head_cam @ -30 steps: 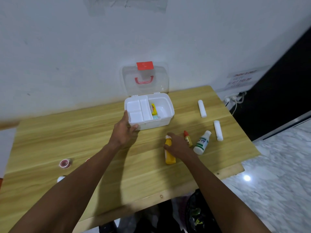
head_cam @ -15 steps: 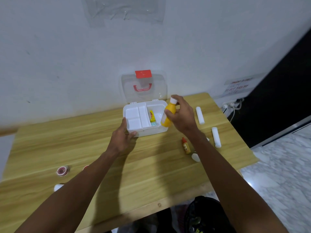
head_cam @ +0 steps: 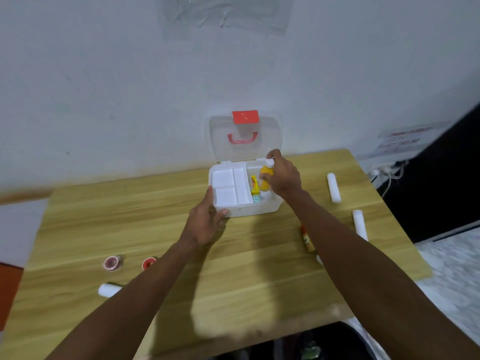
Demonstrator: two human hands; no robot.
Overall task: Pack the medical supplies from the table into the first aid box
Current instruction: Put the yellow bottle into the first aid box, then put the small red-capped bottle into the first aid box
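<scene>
In white plastic first-aid box [head_cam: 249,210], right grip [head_cam: 283,178] clasps orange plastic bottle [head_cam: 265,181]; left grip [head_cam: 205,224] pinches box's near-left corner; wooden desk [head_cam: 130,216], white wall [head_cam: 104,87].

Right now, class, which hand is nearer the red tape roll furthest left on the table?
Left. The left hand grips the first aid box at its near corner, right of the tape roll; the right hand is farther, holding the yellow bottle in it.

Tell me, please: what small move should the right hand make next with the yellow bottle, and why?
Probably set the yellow bottle down and release it. The right hand grips it inside the right compartment of the first aid box, beside a small yellow packet, and the left hand holds the box's front left corner.
</scene>
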